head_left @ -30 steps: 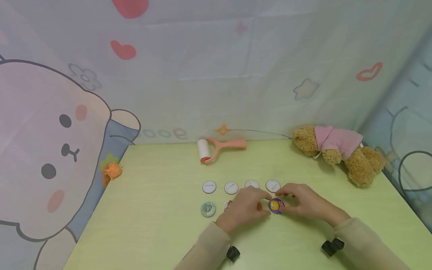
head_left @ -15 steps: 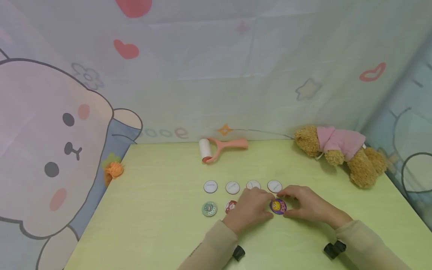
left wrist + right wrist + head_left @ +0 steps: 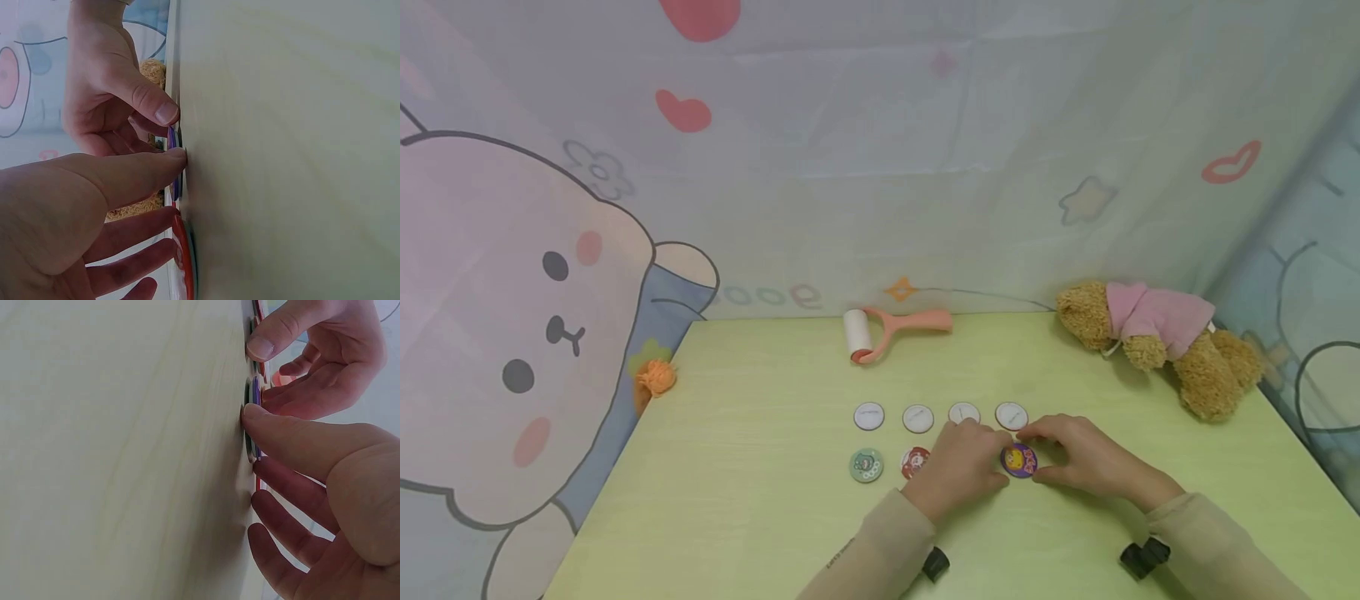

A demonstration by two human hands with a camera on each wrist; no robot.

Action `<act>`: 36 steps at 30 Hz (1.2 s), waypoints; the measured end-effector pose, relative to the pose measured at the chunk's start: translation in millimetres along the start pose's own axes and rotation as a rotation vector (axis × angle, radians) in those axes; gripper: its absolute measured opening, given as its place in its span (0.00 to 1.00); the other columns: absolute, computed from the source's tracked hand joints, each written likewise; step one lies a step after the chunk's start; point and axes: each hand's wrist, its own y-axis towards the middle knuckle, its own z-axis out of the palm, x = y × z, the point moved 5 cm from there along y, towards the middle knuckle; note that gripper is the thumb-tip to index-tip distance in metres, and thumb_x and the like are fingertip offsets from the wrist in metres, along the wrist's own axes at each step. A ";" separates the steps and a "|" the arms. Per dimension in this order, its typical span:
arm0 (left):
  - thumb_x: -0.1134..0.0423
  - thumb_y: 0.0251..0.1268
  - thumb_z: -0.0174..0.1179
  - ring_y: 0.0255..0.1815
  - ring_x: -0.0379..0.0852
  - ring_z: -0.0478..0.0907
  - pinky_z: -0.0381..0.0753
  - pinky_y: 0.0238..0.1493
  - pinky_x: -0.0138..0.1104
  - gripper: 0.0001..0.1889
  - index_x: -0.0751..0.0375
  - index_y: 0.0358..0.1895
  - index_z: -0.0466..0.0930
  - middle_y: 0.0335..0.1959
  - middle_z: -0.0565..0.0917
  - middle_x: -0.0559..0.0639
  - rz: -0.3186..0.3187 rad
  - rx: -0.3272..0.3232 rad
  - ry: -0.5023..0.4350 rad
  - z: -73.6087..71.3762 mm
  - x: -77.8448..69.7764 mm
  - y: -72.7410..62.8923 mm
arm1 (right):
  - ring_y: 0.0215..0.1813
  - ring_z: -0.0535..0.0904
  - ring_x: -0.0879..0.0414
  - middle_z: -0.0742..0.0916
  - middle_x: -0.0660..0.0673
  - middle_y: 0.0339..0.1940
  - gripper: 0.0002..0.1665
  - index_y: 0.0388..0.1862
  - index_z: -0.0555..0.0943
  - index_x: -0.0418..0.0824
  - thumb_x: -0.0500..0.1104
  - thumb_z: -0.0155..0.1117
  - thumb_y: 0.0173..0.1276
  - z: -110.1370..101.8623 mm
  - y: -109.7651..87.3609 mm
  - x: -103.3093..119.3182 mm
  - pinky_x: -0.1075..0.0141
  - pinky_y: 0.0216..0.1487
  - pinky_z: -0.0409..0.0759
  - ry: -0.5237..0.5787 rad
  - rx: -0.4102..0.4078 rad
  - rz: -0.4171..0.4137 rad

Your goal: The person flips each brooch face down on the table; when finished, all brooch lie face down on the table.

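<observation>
The left hand and the right hand pinch the purple badge from both sides, at the right end of the near row on the table. Thumbs cover its middle in the wrist views. The left hand hides part of the red badge. Far left, a small orange thing is hard to make out. Both sleeves are cut off.

I can read no word or number for certain. Left of the lint roller, a row of rounded, letter-like shapes runs low on the backdrop, the last much like an "e"; to the roller's right and nearer me, the purple badge bears pinkish marks, and nearer still my left sleeve carries dark print, both too small to read
</observation>
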 end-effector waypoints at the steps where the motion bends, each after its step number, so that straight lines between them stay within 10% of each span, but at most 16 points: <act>1: 0.50 0.57 0.79 0.31 0.36 0.73 0.70 0.32 0.29 0.18 0.44 0.50 0.88 0.38 0.89 0.36 -0.001 -0.001 -0.007 0.2 -0.1 0.2 | 0.52 0.86 0.53 0.90 0.49 0.51 0.28 0.57 0.86 0.39 0.40 0.85 0.57 0.4 -0.2 -0.1 0.55 0.54 0.85 0.003 0.001 0.001; 23: 0.53 0.53 0.81 0.38 0.35 0.81 0.76 0.39 0.26 0.19 0.46 0.49 0.89 0.41 0.89 0.37 -0.017 -0.038 -0.107 -0.3 -1.3 2.2 | 0.49 0.86 0.56 0.90 0.49 0.49 0.26 0.54 0.87 0.40 0.38 0.84 0.57 2.0 -2.9 2.7 0.58 0.50 0.86 0.015 -0.051 -0.059; 36: 0.67 0.57 0.79 0.44 0.38 0.81 0.77 0.50 0.21 0.16 0.59 0.49 0.88 0.43 0.89 0.48 0.006 -0.095 -0.410 -6.3 2.4 -0.6 | 0.45 0.86 0.59 0.89 0.49 0.47 0.25 0.55 0.85 0.40 0.37 0.83 0.59 0.4 -3.5 1.6 0.62 0.45 0.88 0.111 -0.088 -0.082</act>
